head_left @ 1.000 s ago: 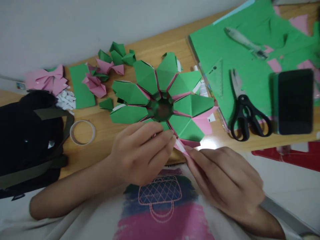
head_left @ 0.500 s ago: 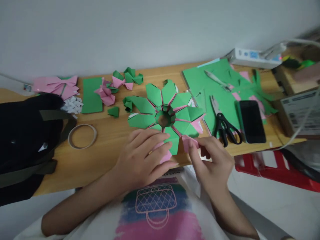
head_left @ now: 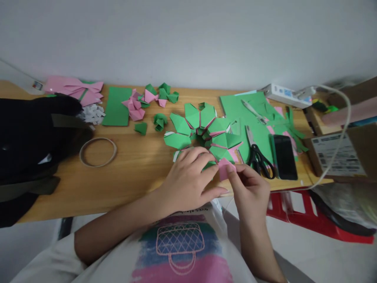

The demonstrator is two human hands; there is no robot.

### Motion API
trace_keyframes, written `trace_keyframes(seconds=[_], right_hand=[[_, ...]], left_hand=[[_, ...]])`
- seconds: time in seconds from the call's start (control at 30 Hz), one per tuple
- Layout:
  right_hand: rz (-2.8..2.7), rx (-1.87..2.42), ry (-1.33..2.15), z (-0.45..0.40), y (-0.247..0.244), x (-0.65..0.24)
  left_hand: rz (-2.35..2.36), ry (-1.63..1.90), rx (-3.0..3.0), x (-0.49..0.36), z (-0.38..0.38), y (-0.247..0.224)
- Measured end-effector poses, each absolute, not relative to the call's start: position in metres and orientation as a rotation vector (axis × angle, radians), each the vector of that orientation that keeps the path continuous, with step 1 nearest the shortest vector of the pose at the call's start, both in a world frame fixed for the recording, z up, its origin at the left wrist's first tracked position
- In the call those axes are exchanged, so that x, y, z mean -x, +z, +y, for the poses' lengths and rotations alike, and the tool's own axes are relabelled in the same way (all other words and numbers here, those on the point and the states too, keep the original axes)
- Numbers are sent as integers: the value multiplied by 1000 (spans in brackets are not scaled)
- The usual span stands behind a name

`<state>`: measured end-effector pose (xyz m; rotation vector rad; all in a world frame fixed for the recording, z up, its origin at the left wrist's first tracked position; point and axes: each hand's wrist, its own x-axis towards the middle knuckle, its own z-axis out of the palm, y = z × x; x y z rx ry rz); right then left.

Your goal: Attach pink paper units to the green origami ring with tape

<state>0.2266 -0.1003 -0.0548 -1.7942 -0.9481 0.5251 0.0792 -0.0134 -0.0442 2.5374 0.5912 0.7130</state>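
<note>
A ring of green folded-paper petals with pink layers between them, a paper flower [head_left: 219, 140], lies on the table around a central hole. My left hand [head_left: 191, 177] rests over its near side with fingers stretched out and thumb apart, covering some petals. Between the thumb and fingers of my right hand [head_left: 247, 181] is a pinched pink folded paper piece [head_left: 225, 169], at the flower's near right edge. Whether that piece is joined to the flower I cannot tell.
Scissors [head_left: 259, 159] and a phone [head_left: 284, 157] lie right, by green sheets [head_left: 253, 122]. A tape ring [head_left: 98, 152], a black bag [head_left: 32, 153] and folded scraps [head_left: 134, 105] are left. Behind stands a power strip [head_left: 285, 95]; a cardboard box [head_left: 341, 153] is far right.
The view has shifted. My left hand has moved right over the flower, nearer my right hand, which still pinches the pink piece. A green curled piece now shows apart from the petals.
</note>
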Motion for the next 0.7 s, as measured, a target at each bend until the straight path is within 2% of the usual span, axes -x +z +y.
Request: trace_keyframes(seconds=[0.43, 0.7], right_hand=[[-1091, 1772, 529, -101, -53, -227], [-1527, 1799, 78, -104, -52, -226]], left_hand=[[580, 707, -2524, -84, -11, -44], [543, 663, -2560, -86, -7, -39]])
